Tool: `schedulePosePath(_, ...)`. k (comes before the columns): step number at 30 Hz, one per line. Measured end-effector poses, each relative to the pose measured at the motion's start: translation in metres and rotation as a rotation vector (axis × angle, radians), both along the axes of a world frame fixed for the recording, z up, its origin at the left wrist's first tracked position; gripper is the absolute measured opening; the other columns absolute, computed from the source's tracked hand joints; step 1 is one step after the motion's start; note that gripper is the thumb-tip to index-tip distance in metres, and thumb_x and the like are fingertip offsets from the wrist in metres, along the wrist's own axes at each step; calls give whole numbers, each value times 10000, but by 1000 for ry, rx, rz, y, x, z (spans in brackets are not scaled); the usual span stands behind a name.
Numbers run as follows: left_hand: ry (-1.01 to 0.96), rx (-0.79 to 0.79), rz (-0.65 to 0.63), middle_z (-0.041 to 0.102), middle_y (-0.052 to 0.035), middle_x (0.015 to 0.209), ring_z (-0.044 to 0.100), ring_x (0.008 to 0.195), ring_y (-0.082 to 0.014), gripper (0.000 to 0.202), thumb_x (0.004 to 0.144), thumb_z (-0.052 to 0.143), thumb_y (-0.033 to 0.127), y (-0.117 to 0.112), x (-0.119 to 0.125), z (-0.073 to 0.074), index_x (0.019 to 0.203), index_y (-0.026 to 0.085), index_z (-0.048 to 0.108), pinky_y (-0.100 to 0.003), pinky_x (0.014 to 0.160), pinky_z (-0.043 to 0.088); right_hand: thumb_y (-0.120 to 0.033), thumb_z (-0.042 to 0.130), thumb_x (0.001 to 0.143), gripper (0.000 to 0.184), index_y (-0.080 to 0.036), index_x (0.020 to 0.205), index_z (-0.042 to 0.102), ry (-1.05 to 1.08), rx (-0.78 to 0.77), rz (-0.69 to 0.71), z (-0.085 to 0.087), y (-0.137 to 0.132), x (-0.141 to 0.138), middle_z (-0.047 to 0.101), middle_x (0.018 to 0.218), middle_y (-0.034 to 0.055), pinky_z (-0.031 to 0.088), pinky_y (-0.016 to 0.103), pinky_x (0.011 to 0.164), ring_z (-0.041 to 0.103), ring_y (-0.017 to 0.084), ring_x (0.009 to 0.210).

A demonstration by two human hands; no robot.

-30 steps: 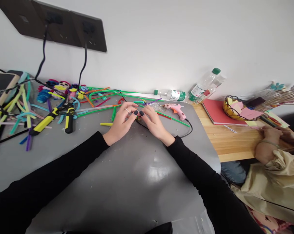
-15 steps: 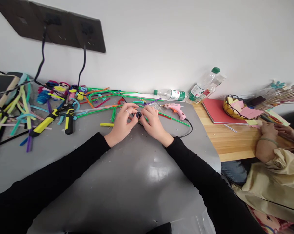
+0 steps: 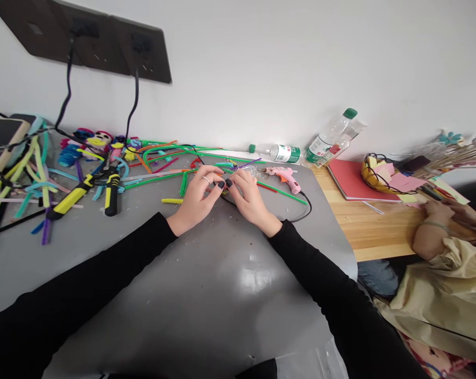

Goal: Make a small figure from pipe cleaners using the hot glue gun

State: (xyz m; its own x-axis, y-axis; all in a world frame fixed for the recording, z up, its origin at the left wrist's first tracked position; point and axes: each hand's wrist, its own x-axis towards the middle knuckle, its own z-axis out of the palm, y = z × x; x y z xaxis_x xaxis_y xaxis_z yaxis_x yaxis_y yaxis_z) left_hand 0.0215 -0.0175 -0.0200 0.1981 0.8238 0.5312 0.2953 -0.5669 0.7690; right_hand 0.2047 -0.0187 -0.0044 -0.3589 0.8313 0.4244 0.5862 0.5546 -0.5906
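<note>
My left hand (image 3: pixel 196 199) and my right hand (image 3: pixel 249 197) meet over the grey table (image 3: pixel 206 284), thumbs pressed tip to tip. Both are pinched on a small piece between the fingertips that I cannot make out. A black cable (image 3: pixel 301 213) runs under my right hand to a pink glue gun (image 3: pixel 284 177) just beyond it. Green pipe cleaners (image 3: pixel 279 192) and a short yellow piece (image 3: pixel 171 201) lie beside the hands.
Yellow-handled pliers (image 3: pixel 88 192) and a heap of coloured pipe cleaners (image 3: pixel 32 173) lie at the left. Two water bottles (image 3: pixel 297 151) lean on the wall. A red notebook (image 3: pixel 350 181) and a wire basket (image 3: pixel 382 176) sit on the wooden table, where another person's hand (image 3: pixel 439 213) rests.
My fingertips have shifted slightly around the small piece; the hands stay in the same spot. The other person's hand at the right has moved a little.
</note>
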Motion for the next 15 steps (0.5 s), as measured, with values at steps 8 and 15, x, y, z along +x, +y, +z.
schedulePosePath(8, 4, -27, -4, 620, -91, 1218, 641, 1143, -246, 144, 983, 553, 326, 0, 0, -2, 947, 225, 650, -312, 719, 598, -334, 358, 1101, 275, -231, 937, 553, -33, -1, -2, 1, 0, 0, 592, 1025, 81, 372, 417, 905, 522, 243, 1005)
schedulePosePath(15, 13, -22, -12, 626, -85, 1207, 647, 1132, -235, 109, 966, 545, 280, 0, 1, 0, 937, 217, 629, -303, 719, 596, -269, 356, 1098, 264, -219, 930, 553, -91, 28, -9, 1, -1, -1, 575, 1012, 79, 364, 395, 892, 514, 233, 998)
